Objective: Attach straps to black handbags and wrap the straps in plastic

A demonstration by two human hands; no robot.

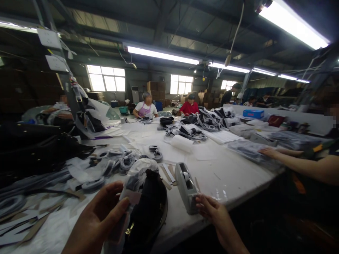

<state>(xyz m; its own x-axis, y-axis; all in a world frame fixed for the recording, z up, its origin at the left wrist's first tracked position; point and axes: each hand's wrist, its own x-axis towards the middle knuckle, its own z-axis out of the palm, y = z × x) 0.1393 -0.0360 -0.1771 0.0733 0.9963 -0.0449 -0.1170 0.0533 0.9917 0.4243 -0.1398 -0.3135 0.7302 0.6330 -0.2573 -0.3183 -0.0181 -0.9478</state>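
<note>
My left hand (pixel 102 213) is closed on a black bag (pixel 148 211) with gold hardware; its top is wrapped in thin white and clear packing material (pixel 139 173), and my thumb presses on that wrapping. My right hand (pixel 212 210) reaches to the near end of a grey tape dispenser (pixel 186 187) standing on the white table (pixel 225 173), fingertips pinched at its cutter end. Whether tape is between the fingers is too small to tell.
Coiled grey straps (pixel 124 162), paper strips and a white roll (pixel 181 143) lie on the table. A co-worker's arm (pixel 296 162) reaches in from the right over plastic-wrapped items. Two people sit at the far end, another at the left. Dark bags (pixel 31 148) pile up on the left.
</note>
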